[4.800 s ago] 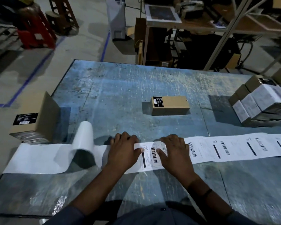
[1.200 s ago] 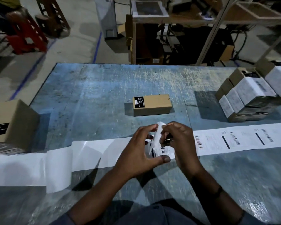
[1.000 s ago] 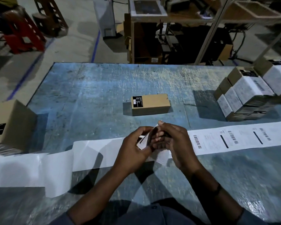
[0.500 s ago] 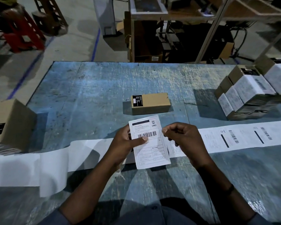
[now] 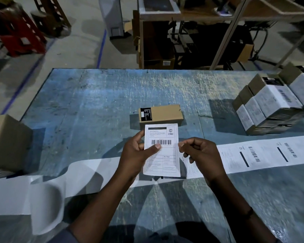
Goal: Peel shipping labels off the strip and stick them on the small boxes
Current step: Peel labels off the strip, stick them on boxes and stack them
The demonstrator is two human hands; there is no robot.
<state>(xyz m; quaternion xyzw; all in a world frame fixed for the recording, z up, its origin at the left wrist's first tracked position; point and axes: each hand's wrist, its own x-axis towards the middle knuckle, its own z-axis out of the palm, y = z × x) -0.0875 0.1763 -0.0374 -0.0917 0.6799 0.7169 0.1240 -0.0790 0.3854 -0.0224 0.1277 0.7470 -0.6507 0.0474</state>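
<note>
Closest in: left hand [image 5: 135, 155] clamped on the peeled label [image 5: 165, 165], thumb pressed to the printed face just under the barcode, fingers curled behind the left edge. Held clear of the table [image 5: 95, 106], print toward the camera, long axis running away from the body, short top edge farthest. Just beside the label's right edge, right hand [image 5: 202, 155], fingers curled in, thumb and forefinger tips close together. Hard to tell whether pinching that edge or merely near it. Beneath both hands, lying left to right across the table: the strip [image 5: 263, 157], printed labels to the right, bare backing [image 5: 88, 173] curling off to the left.

Straight beyond the label's top edge, very near, the small box [image 5: 162, 114], brown, bare on top but for a small black sticker at its left end. Long axis left to right, so crosswise to the label as held. Dead ahead of both hands, neither clearly nearer. Judged next: carry forward and down onto the top face, probably with a quarter turn to line up the long axes. Farther right, well apart, a stack of boxes [image 5: 270, 104] already wearing white labels.
</note>
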